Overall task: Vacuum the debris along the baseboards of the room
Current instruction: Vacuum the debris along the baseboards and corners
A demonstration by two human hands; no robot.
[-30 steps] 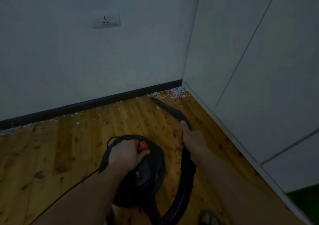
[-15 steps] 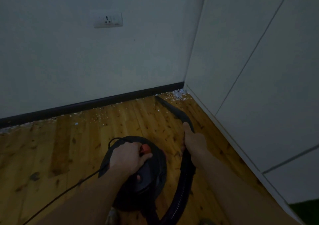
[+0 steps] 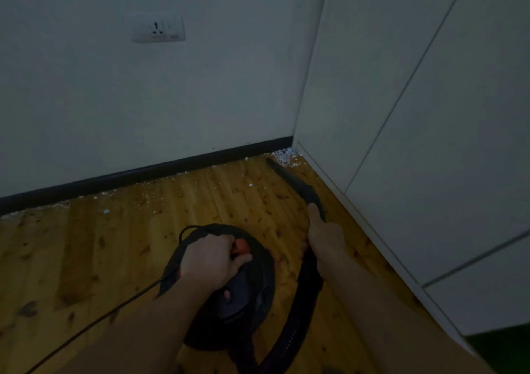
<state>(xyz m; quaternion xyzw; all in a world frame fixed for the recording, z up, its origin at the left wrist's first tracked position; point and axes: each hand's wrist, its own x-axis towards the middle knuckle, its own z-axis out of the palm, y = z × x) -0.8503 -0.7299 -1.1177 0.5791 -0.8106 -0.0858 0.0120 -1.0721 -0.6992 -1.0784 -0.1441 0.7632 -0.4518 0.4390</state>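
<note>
Nozzle (image 3: pixel 289 177) gripped by right hand (image 3: pixel 325 237), vacuum (image 3: pixel 229 284) handle by left hand (image 3: pixel 212 259); corner debris (image 3: pixel 284 156) at 12 o'clock could be scattered by fast push.

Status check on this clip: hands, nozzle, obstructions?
Left hand grips vacuum canister handle. Right hand holds nozzle, tip at corner debris pile. Nothing blocking.

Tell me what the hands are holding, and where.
Left hand grips the vacuum canister by its top handle; right hand grips the nozzle near its hose end.
</note>
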